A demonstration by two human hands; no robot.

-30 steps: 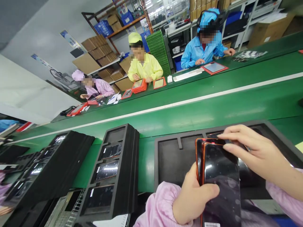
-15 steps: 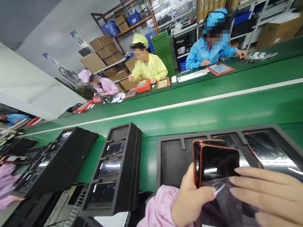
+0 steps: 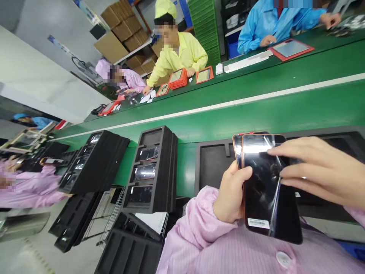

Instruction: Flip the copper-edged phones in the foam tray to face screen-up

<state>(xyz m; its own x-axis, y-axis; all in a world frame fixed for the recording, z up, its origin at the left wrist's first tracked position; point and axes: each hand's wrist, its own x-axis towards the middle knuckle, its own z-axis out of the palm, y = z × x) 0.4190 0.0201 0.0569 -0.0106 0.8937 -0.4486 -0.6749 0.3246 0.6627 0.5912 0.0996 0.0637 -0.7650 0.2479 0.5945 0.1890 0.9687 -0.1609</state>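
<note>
My left hand (image 3: pixel 230 192) is wrapped round the left edge of two stacked phones with orange rims, its thumb on the front of the upper one. The upper phone (image 3: pixel 262 198) has a black screen and a white barcode label (image 3: pixel 258 223) near its lower end. Only the top and left edge of the lower phone (image 3: pixel 237 147) show behind it. Clear film (image 3: pixel 275 203) lies over the upper screen, with a bright crease running down it. My right hand (image 3: pixel 319 169) has its fingers stretched out, fingertips touching the film on the right half of the screen.
Behind my hands lies a black foam tray (image 3: pixel 209 167) on the green bench (image 3: pixel 196 133). Stacked foam trays with phones (image 3: pixel 167 171) stand to the left, more (image 3: pixel 114 160) beyond. Co-workers (image 3: pixel 182 53) sit across the bench; a pink-sleeved person (image 3: pixel 31 186) is at far left.
My view has tilted downward. My right fingers moved from the raised film near the lower screen onto its upper right, and the film now lies flatter. The phones are seen nearly whole.
</note>
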